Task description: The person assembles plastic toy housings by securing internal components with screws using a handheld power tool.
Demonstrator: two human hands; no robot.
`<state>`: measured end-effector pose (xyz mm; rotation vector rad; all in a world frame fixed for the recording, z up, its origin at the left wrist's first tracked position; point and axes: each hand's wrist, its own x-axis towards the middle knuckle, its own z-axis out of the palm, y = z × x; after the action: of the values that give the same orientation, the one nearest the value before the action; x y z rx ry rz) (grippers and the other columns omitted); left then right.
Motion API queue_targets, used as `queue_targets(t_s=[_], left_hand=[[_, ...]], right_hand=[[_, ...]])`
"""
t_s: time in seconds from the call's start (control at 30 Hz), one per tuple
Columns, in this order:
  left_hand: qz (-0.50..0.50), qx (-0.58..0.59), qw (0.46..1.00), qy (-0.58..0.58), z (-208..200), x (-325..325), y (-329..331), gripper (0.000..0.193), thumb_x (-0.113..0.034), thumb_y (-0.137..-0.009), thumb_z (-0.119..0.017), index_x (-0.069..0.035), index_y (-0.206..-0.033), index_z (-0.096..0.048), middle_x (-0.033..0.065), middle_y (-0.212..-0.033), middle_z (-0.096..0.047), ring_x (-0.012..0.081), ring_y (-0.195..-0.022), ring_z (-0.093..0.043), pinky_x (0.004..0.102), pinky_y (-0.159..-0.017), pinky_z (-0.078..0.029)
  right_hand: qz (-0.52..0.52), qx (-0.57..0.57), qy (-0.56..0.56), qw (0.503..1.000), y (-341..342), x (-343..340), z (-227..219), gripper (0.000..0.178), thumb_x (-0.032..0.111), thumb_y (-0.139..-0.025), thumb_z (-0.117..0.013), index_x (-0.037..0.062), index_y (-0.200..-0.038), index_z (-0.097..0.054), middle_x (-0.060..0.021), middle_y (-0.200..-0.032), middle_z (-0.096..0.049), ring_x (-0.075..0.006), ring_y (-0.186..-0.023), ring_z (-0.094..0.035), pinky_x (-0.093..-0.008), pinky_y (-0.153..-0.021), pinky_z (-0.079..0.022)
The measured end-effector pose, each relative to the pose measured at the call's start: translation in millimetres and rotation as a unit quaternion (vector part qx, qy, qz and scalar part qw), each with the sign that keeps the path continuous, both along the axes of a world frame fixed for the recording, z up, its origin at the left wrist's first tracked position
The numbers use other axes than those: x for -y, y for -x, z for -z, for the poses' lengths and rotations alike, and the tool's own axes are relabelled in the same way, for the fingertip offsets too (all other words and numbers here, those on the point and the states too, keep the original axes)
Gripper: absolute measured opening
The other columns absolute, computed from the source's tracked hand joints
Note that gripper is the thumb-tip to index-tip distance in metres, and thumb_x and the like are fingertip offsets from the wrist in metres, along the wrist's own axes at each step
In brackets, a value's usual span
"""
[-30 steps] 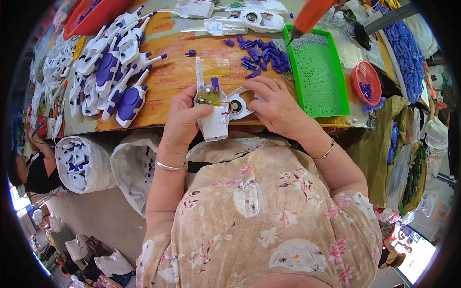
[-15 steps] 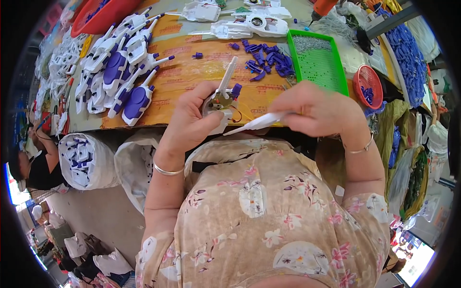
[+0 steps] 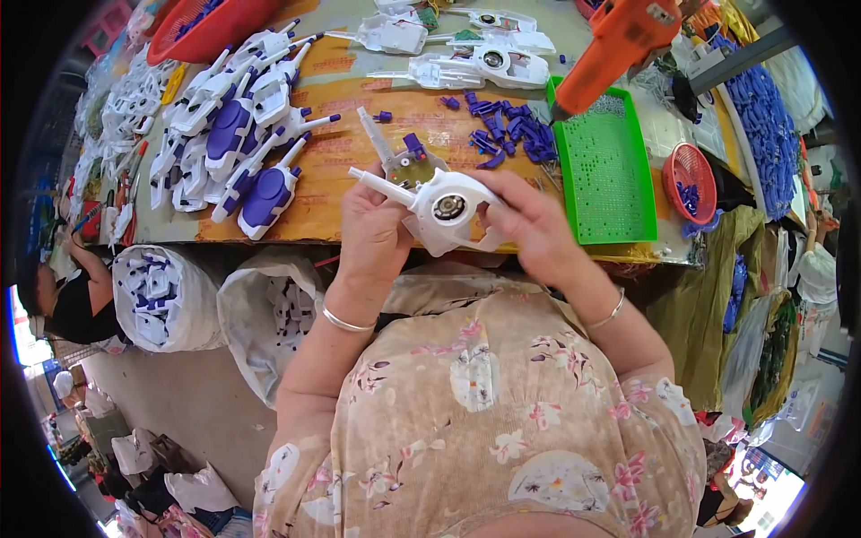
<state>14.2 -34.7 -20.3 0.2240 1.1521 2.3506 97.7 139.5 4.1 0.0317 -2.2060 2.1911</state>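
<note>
My left hand [image 3: 372, 229] is closed around a white plastic toy shell half [image 3: 375, 134] with an antenna-like stem, a small circuit board [image 3: 413, 169] and a purple button piece [image 3: 413, 145]. In my right hand [image 3: 538, 220] is the matching white shell half [image 3: 429, 194], which carries a round black speaker [image 3: 449, 208]. The two halves overlap in front of my body at the table edge, the speaker half nearer me. Whether they touch cannot be made out. Loose purple plastic parts [image 3: 511, 130] lie just beyond my right hand.
An orange electric screwdriver [image 3: 619, 45] hangs over a green tray [image 3: 650, 193] of small metal screws. A red basket [image 3: 671, 170] stands further right. White-and-purple toys [image 3: 267, 197] are piled at left; open shells [image 3: 430, 73] lie at the back. White sacks [image 3: 193, 314] stand below the table.
My right hand has moved left with its shell half, bringing it against or over the one in my left hand and turning its speaker upward. The screwdriver shows lower in view.
</note>
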Motion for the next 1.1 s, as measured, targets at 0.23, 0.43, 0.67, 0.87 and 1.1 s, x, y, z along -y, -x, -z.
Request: queue_targets(t_s=[0.23, 0.43, 0.67, 0.87, 1.1], left_hand=[[-0.068, 0.002, 0.997, -0.024, -6.3, -11.6, -4.6, 0.033, 0.012, -0.078, -0.055, 0.004, -0.11, -0.052, 0.0126, -0.103, -0.063, 0.0184, -0.092, -0.063, 0.0306, -0.083, -0.052], [-0.084, -0.021, 0.995, -0.057, -4.8, -13.2, -5.3, 0.036, 0.011, -0.078, -0.057, 0.003, -0.113, -0.051, 0.0126, -0.106, -0.062, 0.0191, -0.095, -0.063, 0.0328, -0.087, -0.05], [-0.11, -0.035, 0.992, -0.058, -1.6, -13.4, -8.9, 0.042, 0.011, -0.078, -0.059, 0.0, -0.117, -0.051, 0.0096, -0.106, -0.062, 0.0174, -0.096, -0.061, 0.0322, -0.087, -0.05], [-0.146, -0.115, 0.981, 0.054, 6.4, -16.1, -10.2, 0.038, 0.01, -0.078, -0.059, 0.0, -0.114, -0.053, 0.0056, -0.104, -0.061, 0.0112, -0.093, -0.059, 0.026, -0.084, -0.048], [-0.113, -0.078, 0.99, 0.04, 9.8, -16.3, -9.6, 0.034, 0.009, -0.077, -0.058, 0.001, -0.11, -0.053, 0.0062, -0.102, -0.061, 0.0122, -0.092, -0.059, 0.0267, -0.083, -0.047]], right_hand=[[0.078, -0.196, -0.317, 0.925, -5.3, 23.2, 15.0, 0.08, 0.01, -0.065, -0.078, 0.0, -0.133, -0.038, -0.0204, -0.118, -0.044, -0.037, -0.105, -0.05, -0.0388, -0.089, -0.045], [0.135, -0.215, -0.32, 0.913, -4.4, 23.0, 25.8, 0.087, 0.01, -0.062, -0.079, 0.0007, -0.135, -0.032, -0.0219, -0.12, -0.041, -0.0372, -0.108, -0.046, -0.0376, -0.088, -0.046], [0.113, -0.142, -0.345, 0.921, -12.3, 25.4, 21.8, 0.085, 0.007, -0.062, -0.077, -0.002, -0.134, -0.031, -0.022, -0.116, -0.044, -0.0361, -0.099, -0.052, -0.0389, -0.084, -0.048], [0.164, -0.209, -0.267, 0.926, -8.1, 9.3, 19.5, 0.079, 0.006, -0.064, -0.07, -0.0084, -0.132, -0.033, -0.0181, -0.103, -0.05, -0.0295, -0.09, -0.054, -0.0329, -0.082, -0.046], [0.092, -0.171, -0.136, 0.971, -3.8, 7.6, 6.1, 0.071, 0.01, -0.066, -0.067, -0.0025, -0.131, -0.041, -0.0132, -0.113, -0.042, -0.0213, -0.106, -0.044, -0.0299, -0.095, -0.034]])
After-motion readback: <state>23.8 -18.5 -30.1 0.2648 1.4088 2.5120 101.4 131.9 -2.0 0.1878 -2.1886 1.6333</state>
